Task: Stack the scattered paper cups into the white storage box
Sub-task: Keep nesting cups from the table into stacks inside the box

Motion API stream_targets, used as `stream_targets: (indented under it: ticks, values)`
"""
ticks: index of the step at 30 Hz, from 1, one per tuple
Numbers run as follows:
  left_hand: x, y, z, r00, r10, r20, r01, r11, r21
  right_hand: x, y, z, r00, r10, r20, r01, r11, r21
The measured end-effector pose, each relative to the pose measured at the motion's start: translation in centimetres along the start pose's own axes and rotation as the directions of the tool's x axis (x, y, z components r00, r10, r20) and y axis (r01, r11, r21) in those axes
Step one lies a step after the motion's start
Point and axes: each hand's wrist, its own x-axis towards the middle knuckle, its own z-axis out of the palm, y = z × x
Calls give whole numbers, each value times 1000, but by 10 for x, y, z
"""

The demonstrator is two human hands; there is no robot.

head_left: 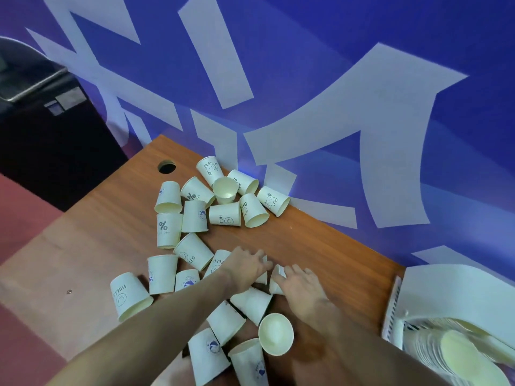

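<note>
White paper cups (pixel 195 215) with small blue prints are scattered on the wooden table (pixel 320 246). One cup (pixel 277 277) is gripped by the right hand (pixel 302 288); another (pixel 262 277) is covered by the left hand (pixel 245 267), grip unclear.

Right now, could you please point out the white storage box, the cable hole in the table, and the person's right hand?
white storage box (pixel 393 310): head view, slotted left wall.
cable hole (pixel 166 166): head view, dark centre.
right hand (pixel 302 286): head view, back of hand.

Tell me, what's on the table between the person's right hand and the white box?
Nothing: in the head view, only bare wooden table separates the right hand from the white storage box.
</note>
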Motion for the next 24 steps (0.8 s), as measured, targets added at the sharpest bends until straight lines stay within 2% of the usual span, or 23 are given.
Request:
stream_targets:
  ticks: [5, 15, 24]
  values:
    - [3, 3, -10, 997, -46, -68, 46, 999, 8, -5, 9, -2, 998, 67, 0, -67, 998, -8]
    - [-25, 8, -28, 987, -142, -80, 145, 989, 30, -54, 24, -7, 976, 204, -80, -205, 979, 2]
    - [-56, 36, -67, 964, -146, -224, 160, 986, 46, -132, 32, -18, 942, 291, -168, -297, 955, -15]
